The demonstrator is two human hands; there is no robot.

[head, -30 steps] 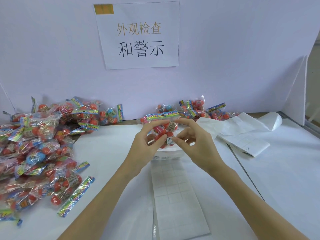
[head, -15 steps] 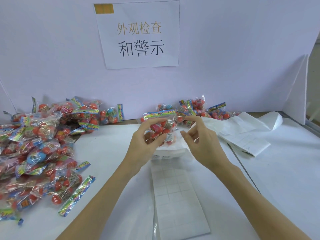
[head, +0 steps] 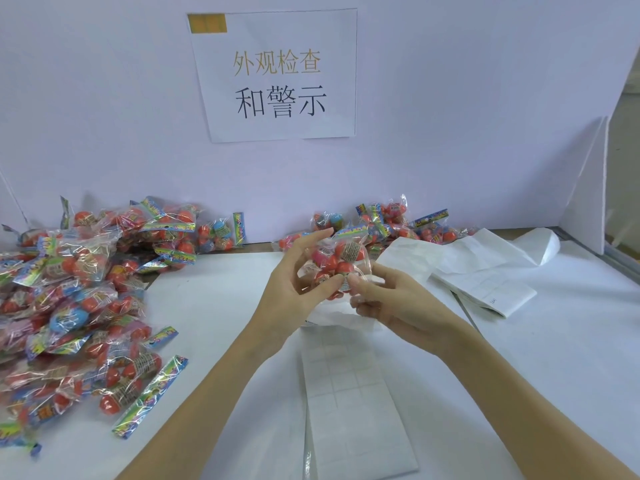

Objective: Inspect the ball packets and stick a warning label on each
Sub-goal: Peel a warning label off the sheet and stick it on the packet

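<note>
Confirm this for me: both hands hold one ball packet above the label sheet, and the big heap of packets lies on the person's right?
Not quite. The head view shows the big heap of packets on the person's left. Otherwise correct: left hand and right hand hold one ball packet above the label sheet.

Red balls in clear packet (head: 337, 263), rainbow-striped header.

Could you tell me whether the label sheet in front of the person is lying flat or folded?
Flat: the label sheet lies spread on the table, grid facing up.
</note>
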